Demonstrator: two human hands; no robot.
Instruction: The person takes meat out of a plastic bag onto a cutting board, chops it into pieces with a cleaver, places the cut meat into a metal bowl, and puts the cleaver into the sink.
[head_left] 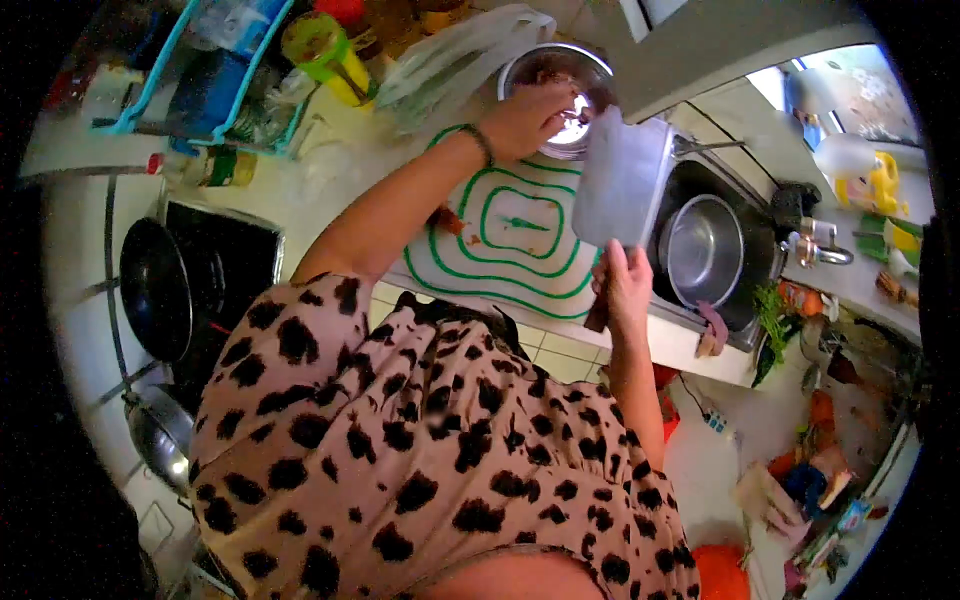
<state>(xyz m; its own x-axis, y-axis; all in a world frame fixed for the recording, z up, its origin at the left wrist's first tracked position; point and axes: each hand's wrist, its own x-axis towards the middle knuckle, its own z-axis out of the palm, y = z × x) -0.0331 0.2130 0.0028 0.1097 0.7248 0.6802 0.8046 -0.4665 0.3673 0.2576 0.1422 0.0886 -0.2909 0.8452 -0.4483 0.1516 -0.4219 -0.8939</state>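
Shirt [440, 440], left hand [535, 118] outstretched, right [626, 280] gripping cleaver [625, 180]

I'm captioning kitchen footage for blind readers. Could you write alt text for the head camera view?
A person's right hand holds a broad cleaver while the left hand is at a metal bowl. Near the bowl, a green-lined cutting board bears reddish scraps, and a metal pot sits in the sink to the right.

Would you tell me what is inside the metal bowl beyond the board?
Reddish pieces are visible in the bowl; the left hand covers part of it, hiding whatever lies beneath.
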